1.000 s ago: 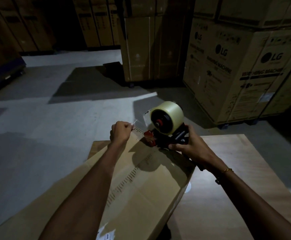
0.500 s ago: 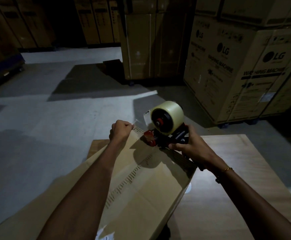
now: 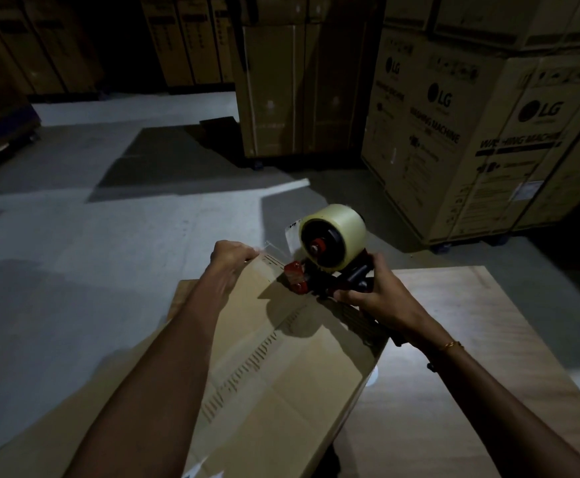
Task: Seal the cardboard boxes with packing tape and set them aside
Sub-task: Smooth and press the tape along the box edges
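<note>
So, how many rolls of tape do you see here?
1. The tape roll sits on the dispenser gripped by the right hand, at the box's far end.

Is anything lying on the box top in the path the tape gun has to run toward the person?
Nothing visible: the box seam behind the tape gun is bare, with only its shadow there. The left forearm lies alongside it.

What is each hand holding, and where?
The right hand grips the tape dispenser by its black handle. The left hand pinches the tape's loose end at the box's far edge.
</note>
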A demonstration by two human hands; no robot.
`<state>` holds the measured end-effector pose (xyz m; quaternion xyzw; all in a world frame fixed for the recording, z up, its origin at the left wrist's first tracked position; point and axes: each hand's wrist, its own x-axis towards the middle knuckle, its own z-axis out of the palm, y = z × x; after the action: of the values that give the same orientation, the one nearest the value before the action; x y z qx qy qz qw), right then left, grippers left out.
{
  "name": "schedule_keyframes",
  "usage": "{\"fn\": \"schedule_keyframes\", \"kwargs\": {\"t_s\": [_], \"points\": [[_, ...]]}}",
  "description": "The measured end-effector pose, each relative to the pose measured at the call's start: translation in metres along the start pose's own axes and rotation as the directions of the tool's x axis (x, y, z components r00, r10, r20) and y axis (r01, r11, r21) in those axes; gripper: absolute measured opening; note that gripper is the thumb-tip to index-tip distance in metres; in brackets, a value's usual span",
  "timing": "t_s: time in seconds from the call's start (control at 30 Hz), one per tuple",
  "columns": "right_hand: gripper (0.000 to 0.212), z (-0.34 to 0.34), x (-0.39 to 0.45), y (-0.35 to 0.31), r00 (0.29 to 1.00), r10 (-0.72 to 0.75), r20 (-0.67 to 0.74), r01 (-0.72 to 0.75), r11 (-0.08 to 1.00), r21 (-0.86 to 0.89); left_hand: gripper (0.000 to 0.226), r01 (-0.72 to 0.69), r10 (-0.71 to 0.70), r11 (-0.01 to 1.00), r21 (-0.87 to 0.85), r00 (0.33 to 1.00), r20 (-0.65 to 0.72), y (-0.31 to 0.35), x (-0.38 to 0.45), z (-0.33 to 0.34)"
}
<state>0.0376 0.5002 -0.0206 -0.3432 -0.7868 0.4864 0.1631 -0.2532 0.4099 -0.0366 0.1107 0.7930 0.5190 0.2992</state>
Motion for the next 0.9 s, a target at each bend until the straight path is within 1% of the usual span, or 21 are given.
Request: {"fn": "schedule_keyframes", "kwargs": {"t_s": [0.17, 0.2, 0.27, 0.37, 0.43, 0.5, 0.53, 0.6, 0.7, 0.77, 0.83, 0.9], "points": [[0.07, 0.001, 0.0, -0.001, 1.0, -0.011, -0.002, 0.011, 1.0, 0.016, 0.017, -0.006, 0.007, 0.999, 0.039, 1.0, -0.029, -0.003, 0.004, 0.003], [0.07, 0.001, 0.0, -0.001, 1.0, -0.009, -0.002, 0.009, 1.0, 0.02, 0.018, -0.012, 0.016, 0.997, 0.077, 0.999, -0.047, -0.003, 0.003, 0.004], [0.07, 0.001, 0.0, 0.0, 1.0, -0.01, -0.001, 0.01, 1.0, 0.019, 0.02, -0.051, 0.073, 0.975, 0.217, 0.993, -0.092, -0.006, 0.0, 0.007], [0.071, 0.001, -0.001, 0.0, 1.0, -0.017, -0.012, 0.017, 1.0, 0.0, 0.028, -0.175, 0.247, 0.857, 0.485, 0.965, -0.087, -0.011, -0.007, 0.012], [0.069, 0.001, -0.002, -0.002, 1.0, -0.024, -0.006, 0.024, 1.0, -0.007, 0.038, -0.236, 0.329, 0.776, 0.584, 0.943, -0.056, -0.016, -0.011, 0.013], [0.067, 0.001, -0.003, -0.003, 1.0, -0.029, -0.004, 0.029, 0.999, -0.02, 0.054, -0.268, 0.364, 0.714, 0.647, 0.931, -0.015, -0.019, -0.015, 0.014], [0.066, 0.001, -0.003, -0.004, 1.0, -0.03, -0.005, 0.03, 0.999, -0.027, 0.057, -0.288, 0.379, 0.675, 0.679, 0.925, 0.016, -0.021, -0.015, 0.013], [0.066, 0.001, -0.004, -0.005, 0.999, -0.035, -0.005, 0.035, 0.999, -0.039, 0.058, -0.318, 0.396, 0.596, 0.738, 0.915, 0.074, -0.024, -0.015, 0.012], [0.067, 0.001, -0.006, -0.007, 0.999, -0.041, -0.005, 0.041, 0.998, -0.052, 0.067, -0.27, 0.355, 0.523, 0.808, 0.931, 0.081, -0.022, -0.017, 0.01], [0.07, 0.001, -0.007, -0.008, 0.999, -0.048, -0.004, 0.048, 0.997, -0.062, 0.068, -0.251, 0.384, 0.437, 0.864, 0.921, 0.073, -0.02, -0.023, 0.014], [0.077, 0.002, -0.009, -0.01, 0.998, -0.06, -0.01, 0.059, 0.995, -0.084, 0.062, -0.312, 0.443, 0.4, 0.862, 0.889, 0.117, -0.022, -0.033, 0.02], [0.081, 0.002, -0.01, -0.011, 0.998, -0.068, -0.012, 0.066, 0.992, -0.103, 0.062, -0.406, 0.457, 0.363, 0.839, 0.862, 0.22, -0.029, -0.043, 0.023]]}}
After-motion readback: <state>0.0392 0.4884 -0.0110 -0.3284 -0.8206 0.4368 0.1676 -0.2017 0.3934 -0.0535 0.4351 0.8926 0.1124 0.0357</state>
